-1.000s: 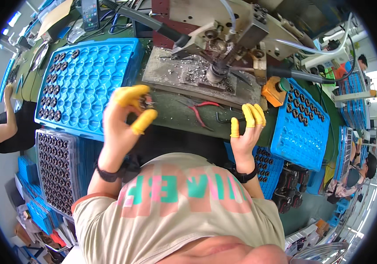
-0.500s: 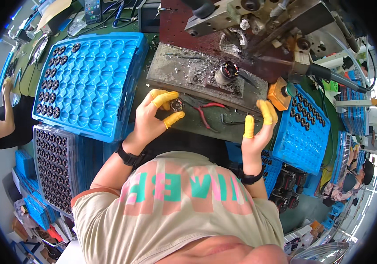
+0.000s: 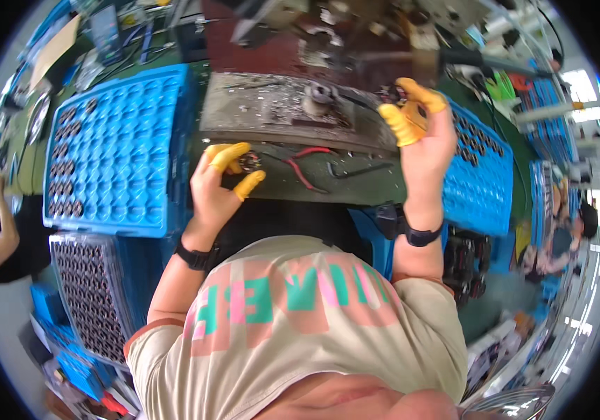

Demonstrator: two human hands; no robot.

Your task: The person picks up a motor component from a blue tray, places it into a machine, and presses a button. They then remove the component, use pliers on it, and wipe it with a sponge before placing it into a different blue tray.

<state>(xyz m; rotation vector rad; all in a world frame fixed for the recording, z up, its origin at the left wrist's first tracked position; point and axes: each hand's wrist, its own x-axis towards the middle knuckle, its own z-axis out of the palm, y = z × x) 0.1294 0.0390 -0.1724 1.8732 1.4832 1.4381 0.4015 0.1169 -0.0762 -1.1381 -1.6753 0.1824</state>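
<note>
My left hand (image 3: 217, 180), in yellow finger cots, pinches a small round black motor stator (image 3: 249, 162) in front of the metal work plate (image 3: 237, 119). To the right, my raised right hand (image 3: 427, 129), also in yellow finger cots, grips another dark stator (image 3: 388, 94), partly hidden by the fingers and slightly blurred. Between the hands a short metal post (image 3: 319, 99) stands on the plate with its top bare. Red-handled pliers (image 3: 303, 171) and a black hex key (image 3: 359, 170) lie near the plate's front edge.
A blue tray (image 3: 121, 154) with a few rows of stators is at the left, above a stack of filled trays (image 3: 90, 294). Another blue tray (image 3: 478, 189) with stators lies right. Machine parts (image 3: 356, 35) overhang the back. A person (image 3: 6, 231) sits far left.
My right hand has moved up and now holds a stator; the one on the post is gone from it. My left hand keeps its stator. The whole view has shifted and blurred a little.
</note>
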